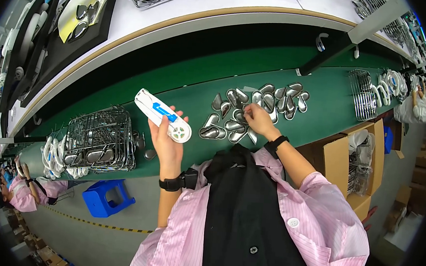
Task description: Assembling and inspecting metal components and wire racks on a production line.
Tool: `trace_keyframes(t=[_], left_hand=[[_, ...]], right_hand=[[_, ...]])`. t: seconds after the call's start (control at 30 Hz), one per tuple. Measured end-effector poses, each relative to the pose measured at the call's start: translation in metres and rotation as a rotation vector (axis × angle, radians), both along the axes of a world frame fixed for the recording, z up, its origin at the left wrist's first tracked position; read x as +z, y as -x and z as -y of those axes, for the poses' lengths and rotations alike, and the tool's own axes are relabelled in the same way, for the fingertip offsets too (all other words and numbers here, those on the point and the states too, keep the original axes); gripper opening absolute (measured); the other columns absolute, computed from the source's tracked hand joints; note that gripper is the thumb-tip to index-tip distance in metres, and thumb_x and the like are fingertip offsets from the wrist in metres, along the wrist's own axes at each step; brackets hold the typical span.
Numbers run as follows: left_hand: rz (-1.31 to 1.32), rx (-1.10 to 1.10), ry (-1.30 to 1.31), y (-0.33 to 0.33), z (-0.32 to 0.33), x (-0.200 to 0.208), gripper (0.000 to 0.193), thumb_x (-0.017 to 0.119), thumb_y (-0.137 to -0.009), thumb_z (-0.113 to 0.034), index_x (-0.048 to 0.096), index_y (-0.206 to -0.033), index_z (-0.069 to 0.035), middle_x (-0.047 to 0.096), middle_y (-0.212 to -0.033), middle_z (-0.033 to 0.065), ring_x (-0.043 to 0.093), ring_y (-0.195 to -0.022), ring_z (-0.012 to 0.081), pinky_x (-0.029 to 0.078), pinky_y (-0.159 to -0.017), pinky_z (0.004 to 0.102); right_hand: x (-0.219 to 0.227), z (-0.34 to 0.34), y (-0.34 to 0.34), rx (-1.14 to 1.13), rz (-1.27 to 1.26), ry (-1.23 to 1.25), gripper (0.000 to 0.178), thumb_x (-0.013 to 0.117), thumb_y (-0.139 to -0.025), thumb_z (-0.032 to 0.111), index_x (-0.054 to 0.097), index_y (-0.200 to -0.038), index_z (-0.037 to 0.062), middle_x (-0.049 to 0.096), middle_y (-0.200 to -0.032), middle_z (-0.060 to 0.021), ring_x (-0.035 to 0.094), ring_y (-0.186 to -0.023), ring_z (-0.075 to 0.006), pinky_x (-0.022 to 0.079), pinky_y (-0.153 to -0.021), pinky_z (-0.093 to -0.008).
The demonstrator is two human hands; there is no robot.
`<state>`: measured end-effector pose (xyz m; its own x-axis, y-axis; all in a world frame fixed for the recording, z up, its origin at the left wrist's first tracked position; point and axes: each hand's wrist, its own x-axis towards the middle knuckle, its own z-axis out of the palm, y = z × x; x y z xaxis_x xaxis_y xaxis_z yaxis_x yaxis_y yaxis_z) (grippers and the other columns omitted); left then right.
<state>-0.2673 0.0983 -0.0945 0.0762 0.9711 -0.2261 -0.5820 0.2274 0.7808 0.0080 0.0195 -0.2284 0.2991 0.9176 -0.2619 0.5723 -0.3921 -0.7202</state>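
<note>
Head view: left hand (168, 140) holds a white part (161, 110).

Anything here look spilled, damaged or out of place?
Nothing looks clearly damaged or spilled. One mild oddity: a small shiny piece lies near the wire basket at left, apart from the loose cluster of pieces by the right hand.

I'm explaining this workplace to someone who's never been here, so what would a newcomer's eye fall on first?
Probably the white part with its bright blue piece, held in the left hand above the green bench. Next come the shiny metal pieces spread mid-bench, with the right hand among them. The vivid blue stool on the floor at lower left also stands out.
</note>
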Motion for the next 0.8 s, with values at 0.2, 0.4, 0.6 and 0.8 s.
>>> trace_keyframes(t=[0.2, 0.4, 0.6, 0.8], left_hand=[[-0.007, -0.028, 0.063, 0.015, 0.01, -0.001, 0.048, 0.047, -0.097, -0.013, 0.031, -0.142, -0.01, 0.053, -0.123, 0.0172, 0.058, -0.105, 0.0272, 0.052, -0.086, 0.0453], [-0.006, -0.06, 0.101, 0.002, 0.007, -0.004, 0.043, 0.045, -0.098, -0.012, 0.031, -0.139, -0.009, 0.052, -0.122, 0.0172, 0.059, -0.1, 0.0272, 0.054, -0.082, 0.0452], [-0.013, -0.153, 0.109, -0.016, 0.006, -0.002, 0.046, 0.049, -0.097, -0.014, 0.033, -0.139, -0.007, 0.054, -0.12, 0.0171, 0.06, -0.099, 0.0265, 0.054, -0.081, 0.044], [-0.001, -0.247, 0.1, -0.019, 0.003, 0.015, 0.041, 0.043, -0.098, -0.013, 0.034, -0.138, -0.006, 0.056, -0.119, 0.0177, 0.062, -0.095, 0.0249, 0.055, -0.078, 0.0412]], right_hand=[[-0.03, 0.0, -0.004, 0.073, 0.519, -0.046, 0.04, 0.072, -0.07, 0.012, 0.056, -0.106, 0.0058, 0.053, -0.111, -0.0145, 0.051, -0.107, -0.0326, 0.05, -0.085, -0.0426], [-0.045, 0.008, -0.012, 0.134, 0.5, -0.021, 0.041, 0.074, -0.07, 0.015, 0.059, -0.108, 0.0097, 0.054, -0.106, -0.0121, 0.054, -0.103, -0.0313, 0.049, -0.085, -0.042], [-0.051, 0.004, -0.002, 0.162, 0.486, -0.123, 0.024, 0.068, -0.075, 0.013, 0.064, -0.098, 0.0093, 0.056, -0.102, -0.0096, 0.058, -0.097, -0.0285, 0.052, -0.078, -0.0408], [0.001, -0.002, -0.004, 0.137, 0.389, -0.04, 0.008, 0.062, -0.078, 0.01, 0.062, -0.086, 0.0105, 0.061, -0.073, -0.0082, 0.063, -0.071, -0.0302, 0.051, -0.063, -0.0432]])
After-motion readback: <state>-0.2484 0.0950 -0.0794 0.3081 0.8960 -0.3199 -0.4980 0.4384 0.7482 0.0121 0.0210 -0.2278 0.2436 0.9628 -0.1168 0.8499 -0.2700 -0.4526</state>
